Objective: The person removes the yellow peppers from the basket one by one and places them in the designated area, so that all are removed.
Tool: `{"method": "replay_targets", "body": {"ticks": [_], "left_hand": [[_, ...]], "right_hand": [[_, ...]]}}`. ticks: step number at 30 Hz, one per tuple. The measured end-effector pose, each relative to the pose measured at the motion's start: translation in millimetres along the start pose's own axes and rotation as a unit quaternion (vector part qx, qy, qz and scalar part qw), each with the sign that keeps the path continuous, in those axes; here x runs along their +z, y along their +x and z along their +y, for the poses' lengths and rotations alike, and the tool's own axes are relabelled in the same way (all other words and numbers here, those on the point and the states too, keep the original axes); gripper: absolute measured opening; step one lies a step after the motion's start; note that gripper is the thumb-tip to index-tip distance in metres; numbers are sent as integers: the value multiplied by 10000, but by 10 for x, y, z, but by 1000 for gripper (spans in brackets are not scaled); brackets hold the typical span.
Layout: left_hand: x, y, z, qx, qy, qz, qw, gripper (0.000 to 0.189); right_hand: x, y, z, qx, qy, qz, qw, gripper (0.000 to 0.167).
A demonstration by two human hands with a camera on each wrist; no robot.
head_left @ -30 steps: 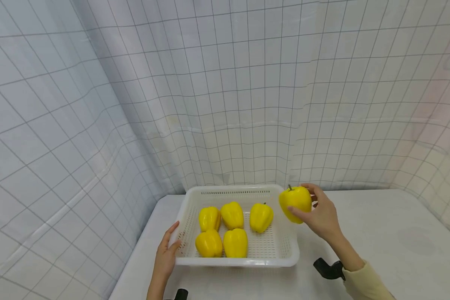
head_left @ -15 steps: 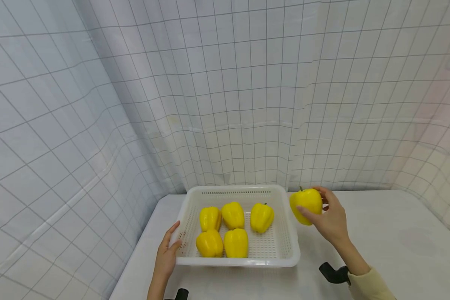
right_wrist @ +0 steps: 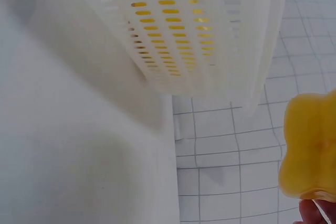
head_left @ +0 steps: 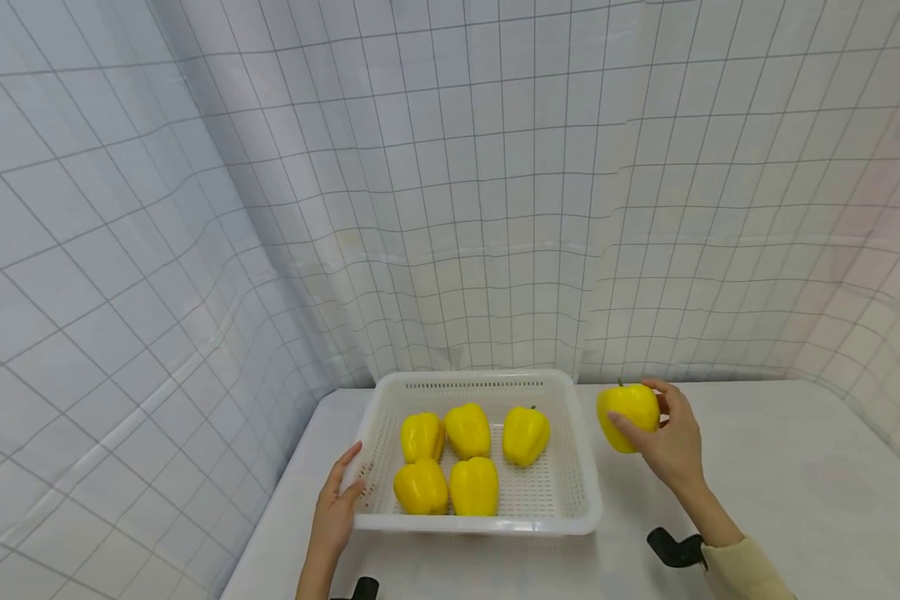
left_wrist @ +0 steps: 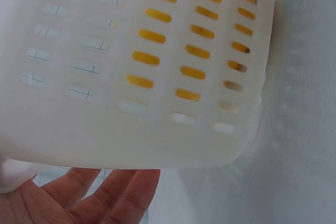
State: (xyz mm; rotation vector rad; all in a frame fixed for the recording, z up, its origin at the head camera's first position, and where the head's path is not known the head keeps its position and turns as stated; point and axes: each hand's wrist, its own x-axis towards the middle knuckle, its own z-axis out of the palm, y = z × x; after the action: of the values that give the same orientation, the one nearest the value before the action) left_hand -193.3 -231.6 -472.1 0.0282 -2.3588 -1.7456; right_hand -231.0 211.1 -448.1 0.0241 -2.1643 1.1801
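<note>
Farther right than a second ago, the held yellow pepper point(head_left: 626, 403) hangs beyond the right rim of the white basket point(head_left: 480, 524), above the table surface point(head_left: 780, 500) toward its back edge. It's glossy, plump and lobed, short stem upward, and the right hand point(head_left: 675, 437) grips it between thumb and fingers. That rim stands between it and five more yellow peppers point(head_left: 474, 487) inside the basket. By the front-left corner, the left hand point(head_left: 332, 510) holds the basket's rim. Gridded curtains point(head_left: 510, 192) hang behind.
</note>
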Motion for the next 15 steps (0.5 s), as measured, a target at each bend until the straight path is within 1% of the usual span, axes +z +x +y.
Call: {"method": "replay_targets", "body": {"ticks": [7,11,15], "left_hand": [[0,7,-13,-84,-24,-1,10000,52],[3,2,-13,10,10,24,10000,52],[7,4,-13,31,-13,44,10000,51]], "right_hand": [[42,-2,155,225,-228,-38,9995,60],[63,-6,229,408,-358,-62,9985,61],[89,-4,309,585,-459,-119,9972,63]]}}
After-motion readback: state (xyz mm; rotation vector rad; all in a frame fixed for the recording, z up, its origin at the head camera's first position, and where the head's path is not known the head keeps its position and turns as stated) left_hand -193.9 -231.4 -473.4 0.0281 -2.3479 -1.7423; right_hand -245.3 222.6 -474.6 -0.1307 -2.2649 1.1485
